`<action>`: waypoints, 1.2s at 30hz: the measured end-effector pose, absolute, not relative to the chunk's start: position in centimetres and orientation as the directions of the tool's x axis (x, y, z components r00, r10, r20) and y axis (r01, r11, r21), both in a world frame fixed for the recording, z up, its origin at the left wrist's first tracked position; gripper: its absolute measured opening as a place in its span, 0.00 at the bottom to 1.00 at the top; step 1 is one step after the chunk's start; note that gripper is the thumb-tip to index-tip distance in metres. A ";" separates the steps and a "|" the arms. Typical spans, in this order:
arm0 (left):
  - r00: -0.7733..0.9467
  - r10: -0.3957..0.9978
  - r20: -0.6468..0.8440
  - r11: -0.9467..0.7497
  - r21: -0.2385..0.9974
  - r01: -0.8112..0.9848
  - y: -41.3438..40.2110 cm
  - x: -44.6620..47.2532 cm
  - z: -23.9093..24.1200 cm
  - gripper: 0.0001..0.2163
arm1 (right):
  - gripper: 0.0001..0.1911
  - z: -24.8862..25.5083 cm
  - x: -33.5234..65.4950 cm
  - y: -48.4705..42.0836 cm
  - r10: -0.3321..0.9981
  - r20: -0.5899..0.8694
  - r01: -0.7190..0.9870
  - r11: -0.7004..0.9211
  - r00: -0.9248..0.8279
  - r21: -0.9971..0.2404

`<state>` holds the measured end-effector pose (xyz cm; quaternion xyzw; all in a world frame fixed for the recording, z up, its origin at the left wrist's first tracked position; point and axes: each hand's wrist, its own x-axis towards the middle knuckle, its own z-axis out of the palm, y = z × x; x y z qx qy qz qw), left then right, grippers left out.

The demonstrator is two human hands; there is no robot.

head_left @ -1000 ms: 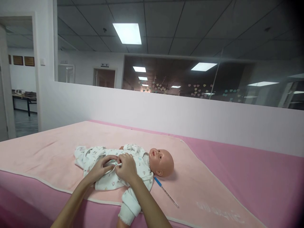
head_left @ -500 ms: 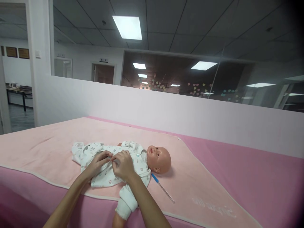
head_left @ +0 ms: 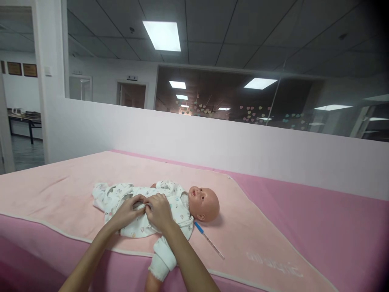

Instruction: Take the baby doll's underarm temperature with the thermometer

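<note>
A baby doll (head_left: 208,205) lies on its back, its head to the right, dressed in a white printed baby outfit (head_left: 136,230). Over the doll's belly my left hand (head_left: 129,211) pinches the front of the outfit between thumb and fingers. Right beside it, my right hand (head_left: 158,211) grips the same cloth, the fingertips of both hands nearly touching. A snap button (head_left: 177,199) shows on the chest. What exactly lies between the fingertips is partly hidden. One sleeved arm of the doll (head_left: 162,259) hangs toward the near edge, under my right forearm.
A thermometer with a blue cap (head_left: 209,240) lies beside the doll's head. Beneath is a peach mat (head_left: 249,243) on a pink padded surface (head_left: 343,227). A white low wall (head_left: 231,148) with glass above stands behind; a doorway opens at the left.
My left hand's fingers have curled more, with thumb and fingertips now at the cloth beside my right hand. The doll and thermometer stay in place.
</note>
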<state>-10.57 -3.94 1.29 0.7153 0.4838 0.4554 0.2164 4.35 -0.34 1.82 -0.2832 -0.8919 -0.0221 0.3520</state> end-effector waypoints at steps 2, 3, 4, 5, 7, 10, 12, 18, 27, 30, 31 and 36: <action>0.102 0.884 0.456 -0.432 0.716 0.549 -4.0 -10.3 1.2 0.07 | 0.07 1.8 4.3 -0.4 0.498 0.645 0.530 0.831 -0.580 -0.166; 0.091 0.880 0.466 -0.428 0.695 0.577 -4.0 -10.2 1.1 0.07 | 0.07 1.8 4.3 -0.4 0.501 0.647 0.534 0.829 -0.575 -0.168; 0.081 0.874 0.478 -0.424 0.673 0.606 -4.0 -10.1 1.0 0.07 | 0.07 1.8 4.3 -0.4 0.505 0.647 0.537 0.826 -0.572 -0.170; 0.071 0.867 0.493 -0.420 0.649 0.634 -3.9 -10.0 0.8 0.07 | 0.07 1.8 4.2 -0.3 0.509 0.645 0.540 0.824 -0.570 -0.173; 0.061 0.852 0.520 -0.416 0.602 0.681 -3.9 -9.7 0.6 0.08 | 0.07 1.7 4.2 -0.3 0.517 0.641 0.546 0.819 -0.567 -0.177; 0.063 0.836 0.546 -0.418 0.556 0.719 -3.9 -9.5 0.3 0.08 | 0.07 1.7 4.2 -0.2 0.526 0.643 0.554 0.812 -0.557 -0.183; 0.069 0.831 0.552 -0.431 0.561 0.706 -3.9 -9.5 0.3 0.08 | 0.07 1.7 4.2 -0.2 0.526 0.650 0.557 0.809 -0.548 -0.185; 0.068 0.847 0.528 -0.480 0.702 0.527 -4.2 -9.9 0.6 0.09 | 0.06 1.9 4.3 -0.4 0.527 0.660 0.542 0.814 -0.536 -0.209; -0.023 0.877 0.479 -0.436 0.817 0.377 -3.4 -10.8 0.3 0.11 | 0.07 2.2 4.3 -0.6 0.530 0.669 0.512 0.821 -0.522 -0.252; -0.010 0.890 0.455 -0.422 0.833 0.358 -3.4 -10.9 0.4 0.11 | 0.07 2.2 4.3 -0.8 0.517 0.677 0.494 0.832 -0.524 -0.253; -0.011 0.894 0.449 -0.416 0.838 0.353 -3.4 -10.9 0.4 0.11 | 0.06 2.3 4.3 -0.8 0.514 0.678 0.491 0.834 -0.525 -0.252; -0.015 0.911 0.412 -0.389 0.871 0.300 -3.6 -11.0 0.3 0.15 | 0.06 2.2 4.4 -0.7 0.507 0.675 0.493 0.837 -0.536 -0.236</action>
